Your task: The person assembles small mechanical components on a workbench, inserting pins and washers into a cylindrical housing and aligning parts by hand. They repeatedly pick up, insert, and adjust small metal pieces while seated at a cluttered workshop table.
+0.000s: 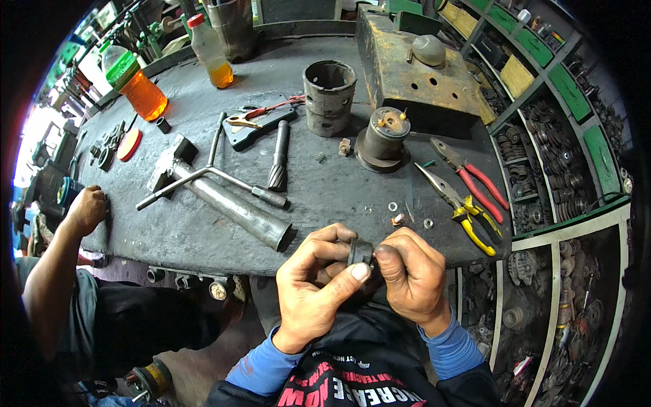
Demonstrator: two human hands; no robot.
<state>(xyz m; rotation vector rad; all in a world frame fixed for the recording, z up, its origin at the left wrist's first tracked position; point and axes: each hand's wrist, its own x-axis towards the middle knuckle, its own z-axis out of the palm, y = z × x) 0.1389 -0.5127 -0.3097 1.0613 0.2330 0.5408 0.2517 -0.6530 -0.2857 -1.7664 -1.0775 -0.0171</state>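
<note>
My left hand [306, 288] grips a small dark part [360, 251] between thumb and fingers, just past the bench's near edge. The part looks like a short black block or ring; my fingers cover much of it. Right beside it, my right hand [415, 278] is closed with thumb against curled fingers, at the part's right side. Whether it pinches a piece of that part or something else is hidden. Beyond my hands lie a washer [393, 206], a nut [428, 223], yellow-and-black long-nose pliers [463, 209] and red-handled pliers [475, 178].
On the dark bench [325, 203] stand a metal cylinder [329, 102] and a round motor part [382, 139]. Left lie a hammer [224, 200], a three-armed wrench [210, 169] and a splined shaft [279, 159]. A co-worker's hand [88, 209] rests at the left edge; shelves [542, 230] line the right.
</note>
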